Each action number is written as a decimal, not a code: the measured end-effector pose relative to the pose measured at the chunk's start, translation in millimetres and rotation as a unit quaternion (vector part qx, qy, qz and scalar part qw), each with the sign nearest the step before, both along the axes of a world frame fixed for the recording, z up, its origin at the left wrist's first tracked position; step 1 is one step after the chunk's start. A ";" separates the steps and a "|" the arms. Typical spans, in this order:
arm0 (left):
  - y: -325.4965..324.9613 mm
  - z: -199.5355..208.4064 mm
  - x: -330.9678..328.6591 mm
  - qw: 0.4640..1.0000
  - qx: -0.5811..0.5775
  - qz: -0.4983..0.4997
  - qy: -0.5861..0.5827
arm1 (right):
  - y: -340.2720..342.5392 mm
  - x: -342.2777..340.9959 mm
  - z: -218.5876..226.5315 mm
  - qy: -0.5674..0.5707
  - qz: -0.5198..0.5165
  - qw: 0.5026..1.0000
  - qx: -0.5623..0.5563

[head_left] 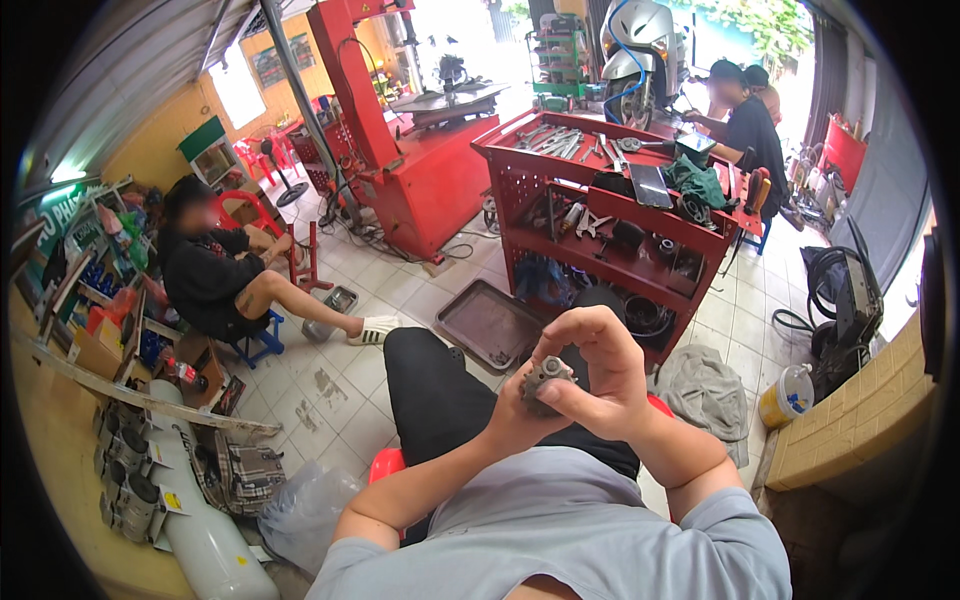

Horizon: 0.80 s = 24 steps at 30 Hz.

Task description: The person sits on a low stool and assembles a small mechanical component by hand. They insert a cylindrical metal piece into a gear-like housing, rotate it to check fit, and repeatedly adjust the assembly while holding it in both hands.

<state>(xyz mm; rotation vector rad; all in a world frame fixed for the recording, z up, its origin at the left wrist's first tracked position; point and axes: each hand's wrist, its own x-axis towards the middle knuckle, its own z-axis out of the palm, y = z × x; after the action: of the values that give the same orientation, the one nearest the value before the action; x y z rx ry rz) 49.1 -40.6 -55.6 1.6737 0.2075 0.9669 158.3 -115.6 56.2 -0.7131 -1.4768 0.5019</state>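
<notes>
Over my lap I hold a small grey metal gear (549, 372) with teeth round its rim and a raised round hub. My left hand (515, 408) is closed round it from the left and below, its fingers partly hidden behind the gear. From the right, my right hand (610, 375) presses its thumb against the gear's lower edge. The fingers of that hand arch over the top, and their tips are partly out of sight.
Ahead stands a red tool cart (610, 205) with wrenches and a phone (650, 186) on top. A metal tray (490, 322) lies on the tiles before me. One person (225, 265) sits at the left; others work by a motorbike (640, 60). A grey cloth (702, 395) lies at the right.
</notes>
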 end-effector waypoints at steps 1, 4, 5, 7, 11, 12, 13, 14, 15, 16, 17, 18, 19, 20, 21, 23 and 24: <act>-1.5 2.5 -1.0 1.000 -0.006 0.000 -0.001 | 0.4 -0.1 -1.1 0.000 -0.006 1.000 0.003; -2.3 2.0 -0.7 0.999 -0.038 -0.003 0.002 | 4.5 7.5 -4.1 -0.053 0.003 0.999 0.007; -1.0 1.5 -0.3 0.999 -0.049 -0.004 0.011 | 6.0 10.1 -2.6 -0.075 0.005 0.997 0.023; -0.5 -3.9 -0.6 0.997 -0.079 -0.015 0.016 | 7.7 13.2 0.0 -0.117 0.010 0.992 0.053; 2.7 -5.9 -0.1 1.000 -0.004 0.001 0.007 | 0.7 -0.6 -1.4 0.017 0.009 1.000 0.007; 1.6 -1.5 -0.9 1.000 -0.005 -0.001 0.003 | 2.1 2.2 -2.7 -0.019 0.007 1.000 0.014; 0.6 2.0 -1.3 1.000 -0.006 -0.003 -0.001 | 3.8 6.8 -3.2 -0.054 0.005 0.998 0.021; 0.4 3.5 -1.3 1.000 -0.007 -0.006 -0.005 | 5.3 10.1 -2.6 -0.089 0.003 0.996 0.027; 0.2 2.4 -1.5 1.000 -0.024 -0.011 -0.003 | 6.1 11.1 -1.1 -0.103 0.002 0.994 0.037; 0.1 0.7 -1.3 0.999 -0.042 -0.016 -0.001 | 6.6 11.9 0.9 -0.116 0.001 0.992 0.046; 0.0 -1.0 -1.2 0.998 -0.059 -0.022 0.002 | 6.3 11.9 2.0 -0.130 0.000 0.990 0.056; 0.5 -1.4 -0.7 0.998 -0.056 -0.019 0.005 | 4.7 8.2 1.5 -0.079 0.002 0.996 0.046; 0.6 -2.0 -0.5 0.998 -0.054 -0.017 0.008 | 2.2 1.4 -0.6 -0.029 0.004 0.999 0.035; 0.7 -3.3 -0.3 0.999 -0.051 -0.015 0.010 | 0.9 -2.2 -1.5 0.021 0.006 0.999 0.025; 0.8 -5.2 -0.3 0.995 -0.091 -0.031 0.000 | 2.1 -0.4 -2.6 -0.003 0.006 1.000 0.031; 1.9 -3.3 -0.2 0.998 -0.055 -0.019 -0.004 | 5.7 6.2 -5.3 -0.052 0.007 0.998 0.043; 1.5 -1.7 -0.7 0.999 -0.039 -0.013 -0.005 | 5.9 8.6 -3.6 -0.076 0.006 0.996 0.042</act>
<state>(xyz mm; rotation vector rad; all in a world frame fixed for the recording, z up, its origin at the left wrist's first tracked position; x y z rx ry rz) 48.4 -39.1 -57.3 1.5957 0.2135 0.9364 167.0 -109.6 52.5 -0.6883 -1.6350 0.3990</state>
